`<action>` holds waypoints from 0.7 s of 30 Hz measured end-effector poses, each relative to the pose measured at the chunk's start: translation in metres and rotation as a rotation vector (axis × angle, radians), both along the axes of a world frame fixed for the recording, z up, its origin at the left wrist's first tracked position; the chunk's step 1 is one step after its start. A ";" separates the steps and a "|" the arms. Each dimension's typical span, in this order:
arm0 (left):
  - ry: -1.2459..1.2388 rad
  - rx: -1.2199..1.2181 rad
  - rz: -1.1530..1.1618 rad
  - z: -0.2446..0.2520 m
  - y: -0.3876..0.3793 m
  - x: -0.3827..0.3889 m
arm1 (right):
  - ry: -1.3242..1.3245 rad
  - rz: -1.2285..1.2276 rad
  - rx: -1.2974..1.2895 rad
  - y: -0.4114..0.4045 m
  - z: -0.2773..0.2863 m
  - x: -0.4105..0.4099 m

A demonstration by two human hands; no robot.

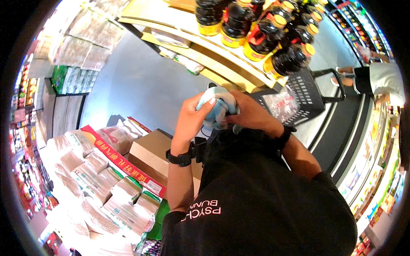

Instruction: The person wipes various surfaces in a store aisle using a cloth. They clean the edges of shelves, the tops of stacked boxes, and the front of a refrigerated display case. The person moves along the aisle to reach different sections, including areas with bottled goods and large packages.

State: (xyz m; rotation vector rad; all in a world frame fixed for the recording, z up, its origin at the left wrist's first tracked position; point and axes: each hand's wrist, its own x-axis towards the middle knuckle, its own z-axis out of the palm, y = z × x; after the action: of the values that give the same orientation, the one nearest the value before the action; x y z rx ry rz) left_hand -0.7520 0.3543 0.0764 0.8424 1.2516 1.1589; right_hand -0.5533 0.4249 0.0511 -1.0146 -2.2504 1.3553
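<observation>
A bunched, soft light-blue and white cloth item (217,107) is held between both hands in front of my chest. My left hand (191,116) grips its left side, the thumb lying across the top. On the right side, the fingers of my right hand (251,112) are curled around the cloth, partly hidden by it. A small black part shows at the item's top edge, and a thin dark cord hangs below it. Black straps circle both wrists. Just beyond my right hand stands a dark plastic shopping basket (302,92) with a clear plastic bag (283,104) inside.
Dark bottles with yellow caps (264,38) stand on a yellow-edged shelf (205,48) ahead. At the left lie packaged dry goods (93,179) behind a red banner strip (118,156), beside an open cardboard box (153,147). Another person (381,80) is at the far right.
</observation>
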 end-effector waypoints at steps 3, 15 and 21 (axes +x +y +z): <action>0.127 0.012 0.084 0.003 0.015 -0.034 | 0.011 0.117 -0.177 0.036 0.003 -0.048; 0.737 -0.337 0.307 0.012 0.050 -0.160 | 0.136 0.286 0.086 0.160 -0.005 -0.215; 1.070 -0.430 0.580 -0.003 0.054 -0.220 | 0.072 0.676 -0.159 0.177 0.016 -0.303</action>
State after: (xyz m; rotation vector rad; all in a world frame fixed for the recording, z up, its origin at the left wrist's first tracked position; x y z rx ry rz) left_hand -0.9716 0.4085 0.0732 0.7942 2.6485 0.7718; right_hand -0.8564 0.6015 0.0666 -0.2167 -2.5714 1.8087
